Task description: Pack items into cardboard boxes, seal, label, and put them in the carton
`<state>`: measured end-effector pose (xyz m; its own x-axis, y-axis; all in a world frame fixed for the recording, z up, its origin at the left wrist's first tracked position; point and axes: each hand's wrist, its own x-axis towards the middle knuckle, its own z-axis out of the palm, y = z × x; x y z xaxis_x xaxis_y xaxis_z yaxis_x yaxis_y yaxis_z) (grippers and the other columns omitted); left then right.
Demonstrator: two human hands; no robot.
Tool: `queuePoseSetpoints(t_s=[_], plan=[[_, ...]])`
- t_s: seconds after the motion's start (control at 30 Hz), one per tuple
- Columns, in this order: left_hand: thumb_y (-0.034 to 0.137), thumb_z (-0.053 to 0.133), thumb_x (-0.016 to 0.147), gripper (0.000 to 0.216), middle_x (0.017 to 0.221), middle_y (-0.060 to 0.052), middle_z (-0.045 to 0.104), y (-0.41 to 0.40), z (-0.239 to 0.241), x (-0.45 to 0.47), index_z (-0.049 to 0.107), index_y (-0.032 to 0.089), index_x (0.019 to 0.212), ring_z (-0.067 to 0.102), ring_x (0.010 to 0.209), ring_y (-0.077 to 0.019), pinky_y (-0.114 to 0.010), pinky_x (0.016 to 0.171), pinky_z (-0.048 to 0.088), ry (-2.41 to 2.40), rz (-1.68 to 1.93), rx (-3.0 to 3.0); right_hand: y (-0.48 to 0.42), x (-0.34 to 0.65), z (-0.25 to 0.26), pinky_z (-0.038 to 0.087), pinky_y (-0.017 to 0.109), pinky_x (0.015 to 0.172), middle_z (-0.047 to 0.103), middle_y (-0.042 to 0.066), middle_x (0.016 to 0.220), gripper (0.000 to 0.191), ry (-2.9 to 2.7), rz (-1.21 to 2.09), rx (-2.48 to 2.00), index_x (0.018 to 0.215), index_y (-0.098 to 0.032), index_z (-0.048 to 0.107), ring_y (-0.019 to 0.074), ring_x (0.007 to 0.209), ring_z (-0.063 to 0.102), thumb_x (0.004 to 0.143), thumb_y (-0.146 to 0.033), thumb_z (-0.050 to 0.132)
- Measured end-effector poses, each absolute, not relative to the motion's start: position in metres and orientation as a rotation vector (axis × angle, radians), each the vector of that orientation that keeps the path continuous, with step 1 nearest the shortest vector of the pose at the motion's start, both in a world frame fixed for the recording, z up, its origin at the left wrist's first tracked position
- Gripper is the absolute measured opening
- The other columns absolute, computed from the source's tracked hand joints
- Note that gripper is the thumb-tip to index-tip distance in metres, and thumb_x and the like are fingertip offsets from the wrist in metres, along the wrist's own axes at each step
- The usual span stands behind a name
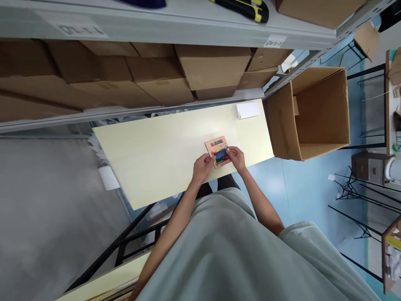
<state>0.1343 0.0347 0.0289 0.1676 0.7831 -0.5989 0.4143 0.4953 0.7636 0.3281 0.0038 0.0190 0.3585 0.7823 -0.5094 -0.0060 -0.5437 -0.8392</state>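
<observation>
A small flat pink-orange packet or card [216, 143] with colourful lettering and a dark multicoloured panel is over the pale yellow tabletop [163, 154]. I cannot tell whether it is a card, a booklet or a sleeve. My left hand [202, 166] pinches its lower left edge between thumb and fingers. On the opposite side, my right hand [236, 158] is closed at the right edge, its fingertips over the dark panel. Farther back on the table, a white rectangular piece [248, 110] lies apart from both hands.
Cardboard boxes [216, 69] fill the shelf behind the table, below a grey shelf beam [175, 31]. A black-and-yellow tool handle [250, 9] lies on the upper shelf. To the right stands an open cardboard box [322, 113]. Black metal bars [138, 238] run at lower left.
</observation>
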Motion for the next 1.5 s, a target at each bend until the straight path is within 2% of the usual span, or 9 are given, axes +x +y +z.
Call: queuePoseSetpoints(t_s=[0.2, 0.37, 0.53, 0.67, 0.8, 0.93, 1.17, 1.33, 1.5], plan=[[0.037, 0.065, 0.091, 0.019, 0.091, -0.003, 0.080, 0.043, -0.008, 0.198, 0.074, 0.022, 0.098, 0.072, 0.087, -0.0199, -0.028, 0.078, 0.054, 1.615, 0.270, 1.122, 0.010, 0.391, -0.009, 0.065, 0.035, 0.084, 0.081, 0.006, 0.099, 0.034, -0.804, 1.228, -1.986, 0.104, -0.023, 0.072, 0.0210, 0.088, 0.076, 0.091, -0.054, 0.073], [0.029, 0.066, 0.089, 0.014, 0.097, -0.005, 0.082, 0.052, -0.022, 0.209, 0.075, 0.023, 0.097, 0.075, 0.092, -0.0241, -0.033, 0.084, 0.055, 1.758, 0.168, 1.123, 0.023, 0.410, -0.014, 0.063, 0.036, 0.089, 0.083, 0.005, 0.107, 0.015, -1.013, 1.247, -2.109, 0.105, -0.025, 0.076, 0.0223, 0.093, 0.078, 0.098, -0.036, 0.069], [0.026, 0.066, 0.091, 0.011, 0.098, -0.006, 0.083, 0.049, -0.018, 0.211, 0.073, 0.023, 0.099, 0.076, 0.097, -0.0267, -0.035, 0.085, 0.055, 1.820, 0.150, 1.208, 0.028, 0.417, -0.006, 0.059, 0.037, 0.095, 0.079, 0.010, 0.120, 0.019, -1.209, 1.113, -2.405, 0.118, -0.022, 0.075, 0.0243, 0.100, 0.077, 0.103, -0.028, 0.064], [0.027, 0.065, 0.095, 0.016, 0.107, -0.007, 0.082, 0.044, -0.012, 0.217, 0.071, 0.023, 0.109, 0.076, 0.105, -0.0267, -0.036, 0.092, 0.056, 1.850, 0.079, 1.268, 0.030, 0.410, 0.004, 0.058, 0.035, 0.094, 0.071, 0.013, 0.134, 0.023, -1.441, 1.034, -2.565, 0.126, -0.020, 0.071, 0.0251, 0.112, 0.074, 0.109, -0.031, 0.059], [0.028, 0.065, 0.096, 0.025, 0.119, -0.011, 0.078, 0.037, -0.011, 0.221, 0.069, 0.022, 0.120, 0.074, 0.113, -0.0277, -0.038, 0.099, 0.055, 1.852, 0.065, 1.318, 0.034, 0.399, 0.011, 0.056, 0.032, 0.091, 0.070, 0.014, 0.132, 0.025, -1.604, 1.036, -2.620, 0.122, -0.019, 0.070, 0.0238, 0.111, 0.074, 0.114, -0.027, 0.047], [0.028, 0.065, 0.097, 0.033, 0.130, -0.014, 0.072, 0.024, -0.012, 0.221, 0.067, 0.020, 0.129, 0.073, 0.112, -0.0288, -0.043, 0.102, 0.057, 1.825, 0.180, 1.359, 0.037, 0.395, 0.012, 0.055, 0.034, 0.089, 0.072, 0.014, 0.126, 0.026, -1.597, 1.026, -2.609, 0.111, -0.017, 0.070, 0.0245, 0.105, 0.074, 0.112, -0.020, 0.044], [0.022, 0.063, 0.096, 0.039, 0.142, -0.012, 0.070, 0.015, -0.012, 0.226, 0.070, 0.022, 0.135, 0.068, 0.131, -0.0282, -0.044, 0.109, 0.058, 1.568, 0.493, 1.397, 0.034, 0.404, 0.012, 0.055, 0.033, 0.089, 0.074, 0.008, 0.109, 0.008, -1.490, 1.014, -2.351, 0.092, -0.020, 0.068, 0.0215, 0.095, 0.071, 0.098, -0.022, 0.064], [0.037, 0.058, 0.103, 0.031, 0.133, -0.010, 0.078, 0.016, -0.003, 0.228, 0.073, 0.021, 0.124, 0.075, 0.118, -0.0256, -0.041, 0.104, 0.060, 1.437, 0.629, 1.166, 0.028, 0.386, 0.025, 0.058, 0.032, 0.087, 0.073, 0.002, 0.099, 0.009, -1.453, 1.012, -2.123, 0.085, -0.022, 0.065, 0.0180, 0.085, 0.072, 0.093, -0.021, 0.068], [0.064, 0.054, 0.102, 0.047, 0.106, -0.008, 0.081, 0.020, 0.018, 0.212, 0.070, 0.021, 0.111, 0.077, 0.102, -0.0238, -0.037, 0.092, 0.062, 1.462, 0.759, 1.021, 0.024, 0.349, 0.037, 0.063, 0.033, 0.084, 0.072, 0.004, 0.104, 0.013, -1.542, 1.052, -1.872, 0.088, -0.022, 0.069, 0.0168, 0.082, 0.072, 0.100, -0.026, 0.065]])
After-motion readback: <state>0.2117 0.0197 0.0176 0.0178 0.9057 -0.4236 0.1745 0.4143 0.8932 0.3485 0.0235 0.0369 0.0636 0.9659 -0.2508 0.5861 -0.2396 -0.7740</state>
